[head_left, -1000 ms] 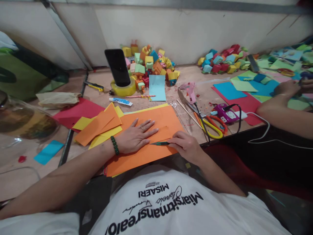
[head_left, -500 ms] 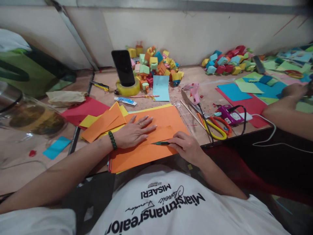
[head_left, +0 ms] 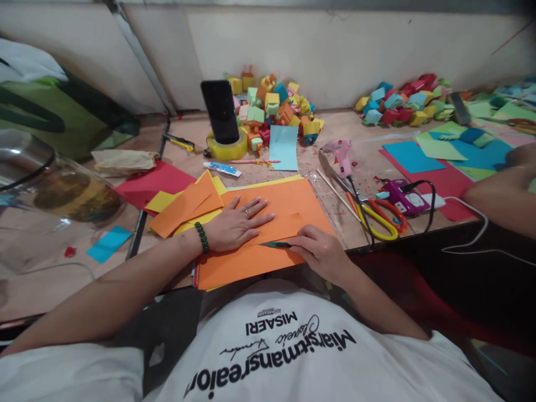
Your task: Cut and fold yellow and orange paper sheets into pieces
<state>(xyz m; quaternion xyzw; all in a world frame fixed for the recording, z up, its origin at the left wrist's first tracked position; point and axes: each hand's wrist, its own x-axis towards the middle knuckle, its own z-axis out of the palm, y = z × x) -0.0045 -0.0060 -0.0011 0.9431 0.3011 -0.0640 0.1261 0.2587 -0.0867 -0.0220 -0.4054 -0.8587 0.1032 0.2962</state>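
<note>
My left hand point(head_left: 240, 225) lies flat with its fingers spread on a stack of orange paper point(head_left: 238, 268), pressing down the top sheet, which looks folded over. A green bead bracelet circles that wrist. In my right hand point(head_left: 320, 250) is a slim dark-green pointed tool, which looks like a craft knife point(head_left: 276, 244). Its tip points left along the edge of the upper orange layer, just below my left fingers. Part of the tool is hidden inside my fingers. Smaller orange pieces point(head_left: 188, 206) and yellow paper lie left of the stack.
Behind the stack are a phone point(head_left: 220, 111) propped on a tape roll point(head_left: 228, 148), a glue tube point(head_left: 223, 168) and a pile of paper cubes point(head_left: 272, 109). To the right lie scissors point(head_left: 379, 218), a pink glue gun point(head_left: 341, 156) and a purple power strip point(head_left: 408, 198). Another person's arm point(head_left: 498, 192) reaches in.
The whole view has shifted, so the table's things sit farther right. The knife and my right hand have moved slightly left along the paper edge. My left hand stays flat in place.
</note>
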